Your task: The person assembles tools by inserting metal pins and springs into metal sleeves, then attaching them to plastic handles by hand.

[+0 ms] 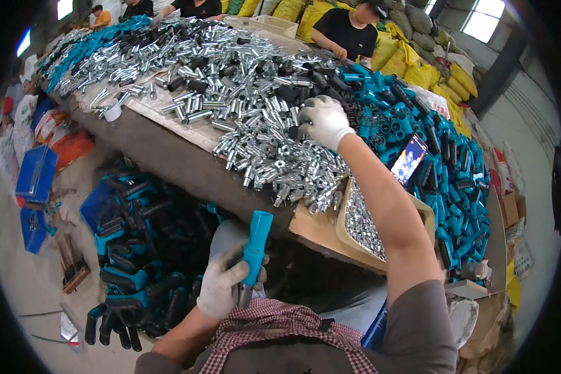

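Note:
My left hand (220, 285), in a whitish glove with grey fingertips, is closed around a teal plastic tool housing (256, 244) above my lap. The housing stands nearly upright, its wide round end up, and a metal piece pokes out below my fingers. My right hand (326, 122), gloved too, reaches out over the table to the edge of the metal pile. Its fingers curl down among shiny metal sleeves (255, 118) and black sleeves (287, 93); what they grip, if anything, is hidden. Dark springs (353, 113) lie just right of that hand.
Small metal fittings (280, 165) are heaped nearer me, beside a cream tray (431, 227) of tiny metal parts. Teal housings (461, 187) pile up at right, with a lit phone (409, 159) on them. Finished-looking teal-and-black pieces (131, 274) fill the lower left. A co-worker (349, 31) sits across.

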A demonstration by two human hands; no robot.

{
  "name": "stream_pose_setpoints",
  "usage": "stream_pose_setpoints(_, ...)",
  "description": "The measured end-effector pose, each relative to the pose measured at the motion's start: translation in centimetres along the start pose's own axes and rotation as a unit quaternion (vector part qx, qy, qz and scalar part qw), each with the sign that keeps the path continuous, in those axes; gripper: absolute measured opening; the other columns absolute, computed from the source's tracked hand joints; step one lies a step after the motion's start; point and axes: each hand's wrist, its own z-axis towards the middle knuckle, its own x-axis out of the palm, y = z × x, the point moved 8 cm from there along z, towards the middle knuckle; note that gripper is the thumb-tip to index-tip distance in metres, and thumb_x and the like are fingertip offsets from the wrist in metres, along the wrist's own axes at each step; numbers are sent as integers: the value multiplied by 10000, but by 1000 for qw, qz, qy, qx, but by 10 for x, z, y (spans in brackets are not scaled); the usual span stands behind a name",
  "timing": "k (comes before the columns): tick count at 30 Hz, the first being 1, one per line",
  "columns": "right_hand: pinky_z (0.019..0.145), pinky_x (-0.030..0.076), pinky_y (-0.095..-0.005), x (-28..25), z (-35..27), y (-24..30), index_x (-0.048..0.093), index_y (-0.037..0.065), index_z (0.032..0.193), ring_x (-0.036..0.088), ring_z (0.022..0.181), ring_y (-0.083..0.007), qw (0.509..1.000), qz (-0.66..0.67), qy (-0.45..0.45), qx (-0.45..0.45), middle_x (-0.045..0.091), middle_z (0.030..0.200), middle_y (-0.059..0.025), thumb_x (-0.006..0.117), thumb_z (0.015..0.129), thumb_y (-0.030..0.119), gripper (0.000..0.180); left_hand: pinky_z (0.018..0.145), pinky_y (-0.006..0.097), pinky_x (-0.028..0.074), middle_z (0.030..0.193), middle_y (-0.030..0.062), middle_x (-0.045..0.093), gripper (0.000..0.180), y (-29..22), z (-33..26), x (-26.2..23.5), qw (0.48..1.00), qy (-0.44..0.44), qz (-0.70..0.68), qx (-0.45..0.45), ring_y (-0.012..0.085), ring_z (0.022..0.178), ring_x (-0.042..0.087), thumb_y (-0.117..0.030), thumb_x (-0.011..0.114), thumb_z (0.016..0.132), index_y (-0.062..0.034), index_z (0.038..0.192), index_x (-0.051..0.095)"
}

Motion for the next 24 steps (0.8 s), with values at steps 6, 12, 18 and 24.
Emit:
stream_pose_setpoints(6,1055,363,-498,34,8,22,737,190,1109,504,1253,-266,993,-88,83,6,630,1235,-66,680,830,395,351,710,298,524,1000,132,640,474,3,-3,24,996,54,68,0,172,827,629,-222,544,898,85,1258,534)
stream_pose_setpoints(12,874,501,-397,-44,-42,-34,720,59,905,633,968,-311,946,196,-204,156,681,1010,-135,712,802,196,172,696,293,526,1026,141,637,462,2,-16,32,998,20,65,7,169,835,631,-212,527,913,96,1257,532)
stream_pose_setpoints(18,946,469,-334,-78,-197,33,601,-28,1215,600,1045,-176,684,697,-92,196,646,1104,-75,653,824,70,406,691,291,525,1063,144,633,475,3,-18,36,999,16,34,-8,176,828,629,-157,525,912,101,1310,500)
stream_pose_setpoints(24,1063,386,-329,-67,-317,60,596,-7,1207,547,1171,-212,606,746,-152,232,597,1228,-112,626,758,5,450,661,272,512,885,114,650,447,20,-18,83,965,108,231,-66,158,742,626,-232,559,841,100,1139,587)
